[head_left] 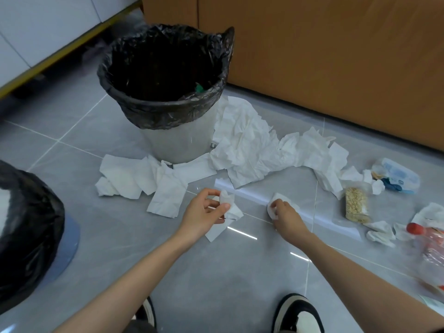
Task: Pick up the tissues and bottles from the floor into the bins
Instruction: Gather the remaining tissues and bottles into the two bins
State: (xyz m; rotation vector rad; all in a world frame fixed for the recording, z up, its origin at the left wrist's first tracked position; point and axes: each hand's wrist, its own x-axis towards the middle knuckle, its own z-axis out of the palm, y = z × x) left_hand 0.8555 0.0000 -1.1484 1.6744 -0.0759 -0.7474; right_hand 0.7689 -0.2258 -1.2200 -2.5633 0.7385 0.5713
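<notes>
Nearest, the left hand (204, 213) pinches a crumpled tissue (227, 201), and the right hand (287, 218) curls round another tissue wad (276, 200) on the tiled floor (240, 284). A red-capped bottle (430, 239) lies far right. Beyond, loose tissues (242, 145) sprawl against the black-lined bin (177, 145).

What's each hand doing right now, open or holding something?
Left hand: pinching a crumpled white paper tissue.
Right hand: gripping another crumpled white paper tissue.
</notes>
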